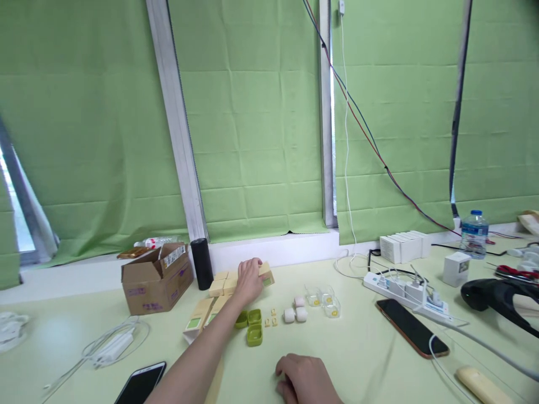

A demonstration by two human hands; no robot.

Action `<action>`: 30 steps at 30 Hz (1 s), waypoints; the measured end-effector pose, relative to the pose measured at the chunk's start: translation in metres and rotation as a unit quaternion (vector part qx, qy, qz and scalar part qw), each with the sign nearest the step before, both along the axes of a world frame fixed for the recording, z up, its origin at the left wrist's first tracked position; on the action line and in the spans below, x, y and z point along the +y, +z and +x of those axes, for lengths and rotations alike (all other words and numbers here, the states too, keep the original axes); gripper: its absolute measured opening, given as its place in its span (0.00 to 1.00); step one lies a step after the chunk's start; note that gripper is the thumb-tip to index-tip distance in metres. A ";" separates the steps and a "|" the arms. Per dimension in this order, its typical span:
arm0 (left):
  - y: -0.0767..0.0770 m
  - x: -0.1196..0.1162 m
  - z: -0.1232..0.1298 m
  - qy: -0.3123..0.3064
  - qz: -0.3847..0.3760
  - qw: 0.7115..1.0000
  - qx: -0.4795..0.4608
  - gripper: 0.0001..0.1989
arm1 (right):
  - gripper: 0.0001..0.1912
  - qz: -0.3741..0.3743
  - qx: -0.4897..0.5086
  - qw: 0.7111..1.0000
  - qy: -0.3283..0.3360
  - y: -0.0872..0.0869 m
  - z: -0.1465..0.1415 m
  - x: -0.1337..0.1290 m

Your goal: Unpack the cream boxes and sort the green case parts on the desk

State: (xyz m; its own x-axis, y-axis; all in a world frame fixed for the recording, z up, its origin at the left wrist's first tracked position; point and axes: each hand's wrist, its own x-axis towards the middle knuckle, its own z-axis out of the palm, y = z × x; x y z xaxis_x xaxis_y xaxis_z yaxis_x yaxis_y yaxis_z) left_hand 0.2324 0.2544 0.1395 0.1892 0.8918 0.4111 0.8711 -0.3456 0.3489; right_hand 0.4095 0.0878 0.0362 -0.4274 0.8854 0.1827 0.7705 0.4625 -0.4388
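Right hand (309, 380) loosely curled, whether empty I cannot tell, the left hand (249, 280) seems to be positioning a gripped pale-yellow, green-labelled cardboard box (268, 276) beside similar plain-topped boxes (217, 288), which calls for steady fingertips.

A blue-capped bottle (474, 235) stands before green blinds (396, 129), near a black device (497, 297), possibly a scanner.
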 end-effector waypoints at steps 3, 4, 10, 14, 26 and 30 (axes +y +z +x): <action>0.010 -0.022 -0.001 -0.043 -0.029 0.995 -0.090 0.15 | 0.16 0.049 0.090 0.994 -0.028 0.001 0.008 -0.002; 0.010 -0.034 -0.002 -0.060 -0.046 0.990 -0.116 0.14 | 0.16 0.066 0.121 0.989 -0.045 0.001 0.011 -0.002; -0.023 -0.125 -0.002 -0.128 -0.127 0.962 -0.205 0.12 | 0.22 0.112 0.206 0.965 -0.119 0.005 0.023 0.002; -0.049 -0.166 -0.001 -0.151 -0.127 0.960 -0.200 0.14 | 0.27 0.092 0.182 0.972 -0.119 0.003 0.024 0.003; -0.097 -0.168 -0.014 -0.199 -0.225 0.899 -0.318 0.36 | 0.38 -0.013 0.255 0.967 -0.018 0.000 0.027 0.002; -0.104 -0.163 -0.012 -0.204 -0.218 0.887 -0.352 0.33 | 0.43 -0.039 0.290 0.956 0.016 -0.004 0.030 0.003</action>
State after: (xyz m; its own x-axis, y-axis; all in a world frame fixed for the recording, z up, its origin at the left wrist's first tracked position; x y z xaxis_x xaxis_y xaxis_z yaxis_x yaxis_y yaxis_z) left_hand 0.2202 0.0910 0.0350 0.3663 0.9111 0.1889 0.2165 -0.2809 0.9350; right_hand 0.4392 0.0905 0.0321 -0.3012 0.8944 0.3306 0.3722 0.4295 -0.8228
